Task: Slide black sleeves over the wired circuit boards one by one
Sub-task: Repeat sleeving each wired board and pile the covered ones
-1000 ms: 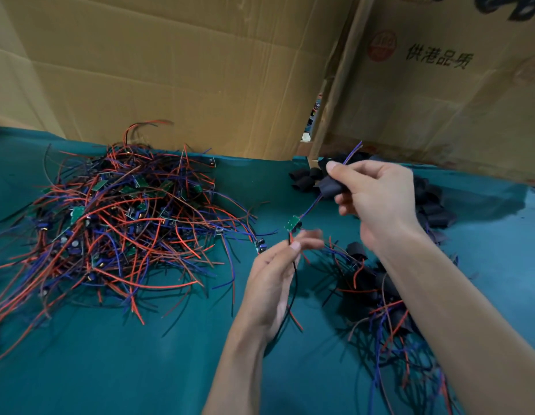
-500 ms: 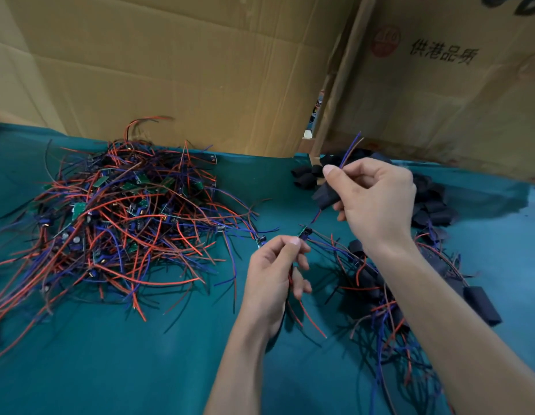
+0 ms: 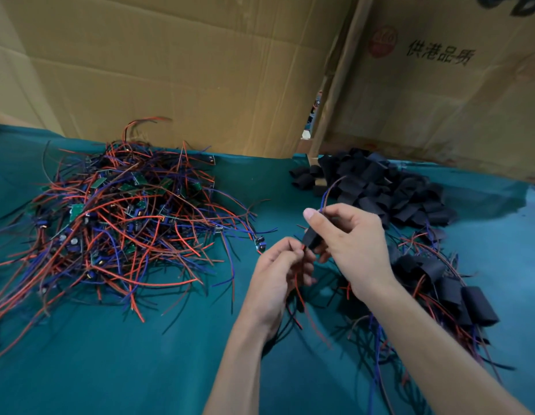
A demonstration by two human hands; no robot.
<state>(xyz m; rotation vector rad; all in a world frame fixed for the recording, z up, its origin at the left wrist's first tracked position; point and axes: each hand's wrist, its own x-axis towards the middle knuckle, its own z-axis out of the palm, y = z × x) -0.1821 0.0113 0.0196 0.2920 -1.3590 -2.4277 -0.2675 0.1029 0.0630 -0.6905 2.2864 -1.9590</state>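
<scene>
Teal cloth (image 3: 110, 369) covers the table before upright cardboard sheets (image 3: 170, 70).

A small assembly workshop or packing bench, makeshift in character. The surface (image 3: 116, 369) is covered with teal cloth. At left of the frame lies a large loose heap of wired circuit boards (image 3: 119, 223) with red, blue and black leads; at upper right, a pile of cut black sleeves (image 3: 389, 187); at lower right, a smaller heap of sleeved boards (image 3: 451, 292). Flattened cardboard cartons (image 3: 176, 70) stand upright along the top of the frame as a backdrop, the right one (image 3: 439, 94) bearing printed Chinese characters and a round red stamp.
</scene>
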